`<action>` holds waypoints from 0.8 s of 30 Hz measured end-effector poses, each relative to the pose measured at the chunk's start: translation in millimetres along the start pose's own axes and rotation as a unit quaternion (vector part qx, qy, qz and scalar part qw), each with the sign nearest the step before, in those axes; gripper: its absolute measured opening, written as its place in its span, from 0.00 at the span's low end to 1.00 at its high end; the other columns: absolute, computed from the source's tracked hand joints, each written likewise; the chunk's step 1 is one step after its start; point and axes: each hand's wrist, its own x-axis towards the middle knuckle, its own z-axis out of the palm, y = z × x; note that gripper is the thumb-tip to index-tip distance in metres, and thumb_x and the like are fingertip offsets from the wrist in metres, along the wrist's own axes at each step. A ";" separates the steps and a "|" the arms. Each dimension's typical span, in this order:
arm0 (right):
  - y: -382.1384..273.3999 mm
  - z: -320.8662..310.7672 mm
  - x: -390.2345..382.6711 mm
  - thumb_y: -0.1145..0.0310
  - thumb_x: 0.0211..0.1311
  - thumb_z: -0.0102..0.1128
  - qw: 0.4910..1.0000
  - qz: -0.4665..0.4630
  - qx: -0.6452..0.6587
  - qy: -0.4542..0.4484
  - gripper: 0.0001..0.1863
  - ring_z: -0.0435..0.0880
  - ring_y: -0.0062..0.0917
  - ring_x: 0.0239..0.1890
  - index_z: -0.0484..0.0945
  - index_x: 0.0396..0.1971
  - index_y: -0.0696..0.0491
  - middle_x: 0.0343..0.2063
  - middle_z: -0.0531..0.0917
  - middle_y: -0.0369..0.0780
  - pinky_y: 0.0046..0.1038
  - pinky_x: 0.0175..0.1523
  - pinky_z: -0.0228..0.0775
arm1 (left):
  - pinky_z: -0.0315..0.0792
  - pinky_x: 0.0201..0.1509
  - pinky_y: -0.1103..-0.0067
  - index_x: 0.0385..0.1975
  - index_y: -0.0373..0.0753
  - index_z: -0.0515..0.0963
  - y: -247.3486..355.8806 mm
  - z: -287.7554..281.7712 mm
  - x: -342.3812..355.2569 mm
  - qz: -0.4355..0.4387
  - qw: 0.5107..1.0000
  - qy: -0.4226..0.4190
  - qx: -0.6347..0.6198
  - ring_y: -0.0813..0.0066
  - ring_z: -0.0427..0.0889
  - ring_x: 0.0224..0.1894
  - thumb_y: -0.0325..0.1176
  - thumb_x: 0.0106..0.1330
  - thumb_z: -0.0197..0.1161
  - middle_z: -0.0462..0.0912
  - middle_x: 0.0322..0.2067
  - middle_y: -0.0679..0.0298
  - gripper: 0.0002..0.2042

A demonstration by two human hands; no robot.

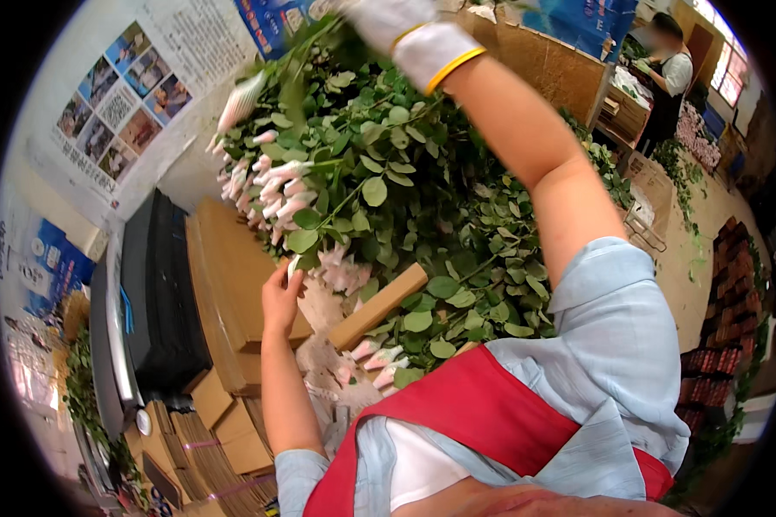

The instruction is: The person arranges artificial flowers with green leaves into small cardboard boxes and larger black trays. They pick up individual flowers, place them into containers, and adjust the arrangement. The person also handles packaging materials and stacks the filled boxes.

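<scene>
My right arm stretches far forward, elbow slightly bent, its gloved right hand blurred at the upper edge. My bare left hand holds a fingertip pinch, wrist nearly straight.

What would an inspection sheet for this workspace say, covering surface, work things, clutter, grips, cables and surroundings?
Surface: mostly hidden beneath leafy stems; a brown bar lies among them.
Work things: pinkish-white buds in pale sleeves, bunched at the left of the foliage.
Clutter: cardboard stacks and a black case at left.
Left grip: bare, fingers pinching a small white piece.
Right grip: white glove with yellow edging, blurred at the top edge; hold unclear.
Cables: nothing seen for certain.
Surroundings: photo poster on the wall; another person at upper right.
</scene>
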 end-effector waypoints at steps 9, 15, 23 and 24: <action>-107.2 3.6 -36.9 0.58 0.76 0.48 0.957 0.088 0.183 -0.208 0.21 0.85 0.40 0.54 0.68 0.64 0.47 0.56 0.81 0.47 0.46 0.51 0.79 | 0.74 0.29 0.84 0.46 0.40 0.80 12.2 -11.7 8.8 -0.076 0.953 0.003 -0.292 0.80 0.79 0.28 0.39 0.76 0.63 0.83 0.32 0.69 0.10; -127.4 -29.3 -127.2 0.59 0.59 0.65 0.847 -0.122 0.342 -0.389 0.40 0.87 0.47 0.50 0.60 0.73 0.32 0.56 0.81 0.46 0.48 0.52 0.80 | 0.75 0.31 0.84 0.53 0.40 0.79 40.2 5.0 -1.0 -0.105 0.943 0.118 -0.292 0.81 0.79 0.29 0.39 0.76 0.64 0.84 0.36 0.69 0.13; -59.2 -59.1 -71.8 0.70 0.62 0.61 0.970 -0.075 0.228 0.016 0.14 0.89 0.38 0.41 0.86 0.46 0.40 0.41 0.89 0.38 0.40 0.45 0.83 | 0.79 0.54 0.73 0.73 0.40 0.63 100.1 23.2 -49.1 0.227 0.953 0.063 -0.192 0.67 0.81 0.55 0.32 0.69 0.71 0.72 0.66 0.57 0.33; -49.1 -61.8 -49.8 0.64 0.65 0.60 0.964 -0.123 0.234 -0.009 0.17 0.89 0.41 0.42 0.82 0.54 0.41 0.44 0.87 0.42 0.43 0.44 0.85 | 0.79 0.55 0.73 0.72 0.40 0.65 102.0 28.2 -51.3 0.200 0.965 0.074 -0.151 0.68 0.82 0.55 0.31 0.69 0.70 0.73 0.65 0.57 0.32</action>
